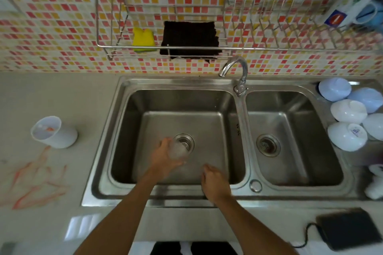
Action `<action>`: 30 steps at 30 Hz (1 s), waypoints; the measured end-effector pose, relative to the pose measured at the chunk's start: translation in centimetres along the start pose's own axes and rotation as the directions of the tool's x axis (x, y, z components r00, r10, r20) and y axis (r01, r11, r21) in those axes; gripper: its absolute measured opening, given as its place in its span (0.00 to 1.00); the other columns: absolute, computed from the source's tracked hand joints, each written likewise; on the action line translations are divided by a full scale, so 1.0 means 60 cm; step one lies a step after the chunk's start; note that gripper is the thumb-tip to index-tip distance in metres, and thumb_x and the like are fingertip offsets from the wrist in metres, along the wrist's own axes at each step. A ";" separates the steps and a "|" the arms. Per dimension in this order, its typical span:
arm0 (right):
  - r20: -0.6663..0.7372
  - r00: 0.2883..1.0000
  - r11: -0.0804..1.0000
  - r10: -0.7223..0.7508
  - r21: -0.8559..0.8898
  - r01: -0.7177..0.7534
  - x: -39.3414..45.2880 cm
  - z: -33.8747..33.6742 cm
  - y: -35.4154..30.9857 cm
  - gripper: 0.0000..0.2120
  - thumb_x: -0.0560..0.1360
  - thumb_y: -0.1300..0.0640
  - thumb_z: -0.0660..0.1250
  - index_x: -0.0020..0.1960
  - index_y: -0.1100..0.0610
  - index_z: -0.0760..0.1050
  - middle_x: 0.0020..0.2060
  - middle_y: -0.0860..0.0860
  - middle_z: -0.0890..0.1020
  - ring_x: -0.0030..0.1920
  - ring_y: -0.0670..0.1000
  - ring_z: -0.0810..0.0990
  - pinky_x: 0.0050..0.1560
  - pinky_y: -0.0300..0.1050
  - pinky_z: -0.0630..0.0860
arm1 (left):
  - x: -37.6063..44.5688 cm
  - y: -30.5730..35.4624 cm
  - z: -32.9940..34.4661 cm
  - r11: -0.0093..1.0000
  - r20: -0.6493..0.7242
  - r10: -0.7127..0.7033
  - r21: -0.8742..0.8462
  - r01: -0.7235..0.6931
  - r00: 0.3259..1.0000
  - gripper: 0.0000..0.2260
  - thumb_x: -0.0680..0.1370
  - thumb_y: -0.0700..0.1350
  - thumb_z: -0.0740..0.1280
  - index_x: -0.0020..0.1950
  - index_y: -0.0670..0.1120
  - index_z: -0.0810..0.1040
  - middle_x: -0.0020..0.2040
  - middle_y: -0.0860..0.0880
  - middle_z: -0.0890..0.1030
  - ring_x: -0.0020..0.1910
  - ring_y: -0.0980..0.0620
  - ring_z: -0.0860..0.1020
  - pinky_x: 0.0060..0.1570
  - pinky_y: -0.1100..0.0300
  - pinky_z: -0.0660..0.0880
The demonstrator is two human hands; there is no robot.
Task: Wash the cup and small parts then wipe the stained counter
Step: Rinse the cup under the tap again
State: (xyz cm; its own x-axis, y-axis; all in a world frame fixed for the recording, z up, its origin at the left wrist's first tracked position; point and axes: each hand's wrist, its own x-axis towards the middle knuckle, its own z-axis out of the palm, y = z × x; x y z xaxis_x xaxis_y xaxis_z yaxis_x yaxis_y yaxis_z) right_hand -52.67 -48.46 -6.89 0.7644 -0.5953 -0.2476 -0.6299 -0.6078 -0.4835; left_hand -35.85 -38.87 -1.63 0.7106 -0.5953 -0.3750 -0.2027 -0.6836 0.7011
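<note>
Your right hand's fingers curl loosely over the near basin wall, holding nothing. Just left and beyond them, your left hand's fingers wrap a clear cup above the drain of the left sink. Far left of those fingers, orange stains smear the counter below a white cup. Beyond, a yellow sponge and dark cloth rest in the rack.

light: soft, even, dimmish | glare: pale window reflection on counter front edge; sheen on sink steel | shadows: faint | blur: motion smear at edges, hands soft | distortion: wide-angle bowing at corners
</note>
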 end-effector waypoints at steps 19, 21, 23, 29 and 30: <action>0.060 0.998 0.993 0.036 -0.115 -0.029 0.010 0.015 0.007 0.22 0.83 0.50 0.48 0.70 0.62 0.66 0.71 0.58 0.68 0.71 0.57 0.66 0.73 0.51 0.59 | -0.004 -0.056 -0.010 0.244 0.121 0.579 0.918 -0.313 0.806 0.31 0.58 0.50 0.79 0.58 0.49 0.75 0.54 0.43 0.77 0.51 0.43 0.73 0.49 0.48 0.72; 0.056 0.998 0.992 0.029 -0.121 -0.022 0.011 0.018 0.009 0.23 0.83 0.50 0.48 0.70 0.61 0.67 0.71 0.58 0.69 0.71 0.56 0.66 0.74 0.50 0.56 | -0.007 -0.054 -0.009 0.196 0.131 0.627 0.928 -0.318 0.768 0.33 0.57 0.51 0.80 0.59 0.48 0.74 0.55 0.43 0.78 0.53 0.43 0.71 0.50 0.48 0.70; 0.051 0.998 0.993 0.026 -0.118 -0.020 0.011 0.021 0.011 0.22 0.83 0.49 0.47 0.68 0.60 0.68 0.69 0.57 0.70 0.70 0.57 0.67 0.74 0.52 0.58 | -0.007 -0.054 -0.007 0.155 0.154 0.637 0.934 -0.321 0.755 0.36 0.56 0.51 0.80 0.61 0.48 0.71 0.56 0.43 0.78 0.55 0.43 0.70 0.51 0.47 0.70; 0.052 0.998 0.994 0.022 -0.105 -0.016 0.009 0.017 0.010 0.23 0.82 0.48 0.48 0.70 0.58 0.67 0.70 0.57 0.71 0.71 0.56 0.67 0.73 0.54 0.59 | -0.010 -0.056 -0.015 0.190 0.139 0.590 0.933 -0.304 0.795 0.36 0.56 0.46 0.81 0.61 0.49 0.70 0.59 0.42 0.75 0.57 0.42 0.72 0.54 0.46 0.72; 0.056 0.998 0.995 0.019 -0.103 -0.013 0.008 0.014 0.009 0.22 0.82 0.48 0.48 0.70 0.59 0.67 0.69 0.57 0.71 0.71 0.56 0.67 0.73 0.53 0.59 | -0.011 -0.057 -0.017 0.208 0.126 0.578 0.932 -0.295 0.806 0.37 0.56 0.47 0.81 0.62 0.49 0.70 0.60 0.42 0.74 0.57 0.42 0.72 0.54 0.46 0.71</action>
State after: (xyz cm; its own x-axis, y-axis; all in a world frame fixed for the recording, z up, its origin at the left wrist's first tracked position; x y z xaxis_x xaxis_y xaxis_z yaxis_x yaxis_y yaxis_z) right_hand -52.51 -48.63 -7.96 0.7586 -0.5767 -0.3033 -0.6509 -0.6504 -0.3915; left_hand -34.92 -35.70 -3.18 0.3705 -0.9284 0.0267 -0.8802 -0.3602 -0.3089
